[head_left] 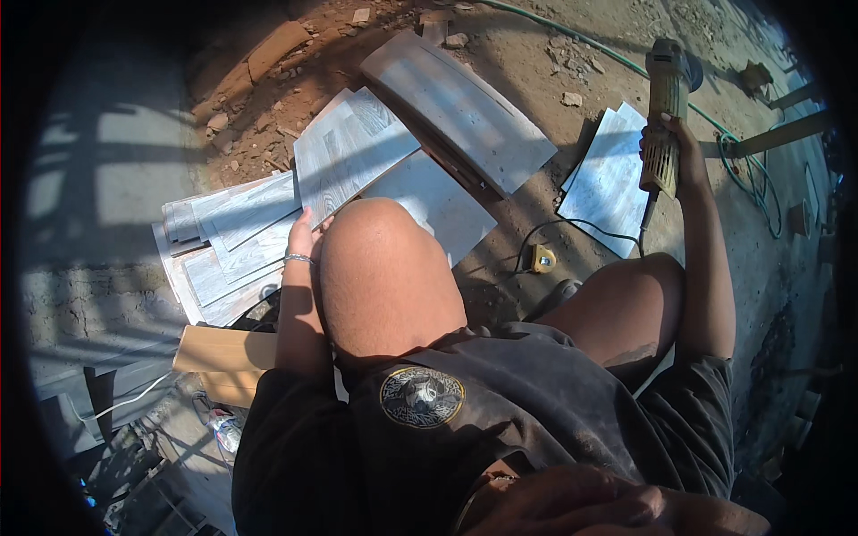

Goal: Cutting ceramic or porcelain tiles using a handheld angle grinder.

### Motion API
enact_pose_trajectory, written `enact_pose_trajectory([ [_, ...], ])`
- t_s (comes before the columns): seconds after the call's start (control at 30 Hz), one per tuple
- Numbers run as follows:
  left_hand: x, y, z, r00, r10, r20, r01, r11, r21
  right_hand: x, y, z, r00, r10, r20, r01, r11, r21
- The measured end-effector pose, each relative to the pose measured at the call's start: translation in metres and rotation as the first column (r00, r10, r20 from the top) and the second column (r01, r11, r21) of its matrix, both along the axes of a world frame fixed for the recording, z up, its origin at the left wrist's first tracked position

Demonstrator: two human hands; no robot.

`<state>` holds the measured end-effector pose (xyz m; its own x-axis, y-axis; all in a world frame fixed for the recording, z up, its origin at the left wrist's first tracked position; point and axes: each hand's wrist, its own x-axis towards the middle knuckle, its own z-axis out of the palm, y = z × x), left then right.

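Observation:
My right hand (pixel 681 147) is wrapped round the body of a yellowish angle grinder (pixel 661 116), held up at the right with its dark head and disc away from me. Its black cord drops from the near end. Beside my bent left knee, my left hand (pixel 306 237) grips the near corner of a grey wood-patterned tile (pixel 353 143), thumb along the edge; the knee partly hides its fingers. The tile is tilted over a plain grey tile (pixel 433 201). Left of that hand lies a spread of similar tile pieces (pixel 241 237).
A stack of large boards (pixel 460 107) lies ahead. More pale tiles (pixel 608 183) rest below the grinder, with a yellow tape measure (pixel 542 259) near the cord. A brown box (pixel 223 350) sits by my left arm. A green hose (pixel 572 36) crosses the rubble-strewn dirt.

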<state>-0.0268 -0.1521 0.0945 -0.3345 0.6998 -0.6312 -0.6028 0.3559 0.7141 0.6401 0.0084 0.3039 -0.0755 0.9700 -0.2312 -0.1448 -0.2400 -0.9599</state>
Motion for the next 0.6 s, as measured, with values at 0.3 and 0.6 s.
enact_pose_trajectory([
  [0.3,-0.016,0.042,0.109,0.979,0.194,0.055,-0.192,0.980,-0.044,0.023,-0.006,0.005,1.000,0.000,0.003,0.000,1.000,0.020],
  [0.6,-0.018,0.038,0.085,0.974,0.221,0.051,-0.214,0.970,-0.116,0.046,-0.016,0.006,0.997,-0.058,-0.054,0.061,0.997,0.057],
])
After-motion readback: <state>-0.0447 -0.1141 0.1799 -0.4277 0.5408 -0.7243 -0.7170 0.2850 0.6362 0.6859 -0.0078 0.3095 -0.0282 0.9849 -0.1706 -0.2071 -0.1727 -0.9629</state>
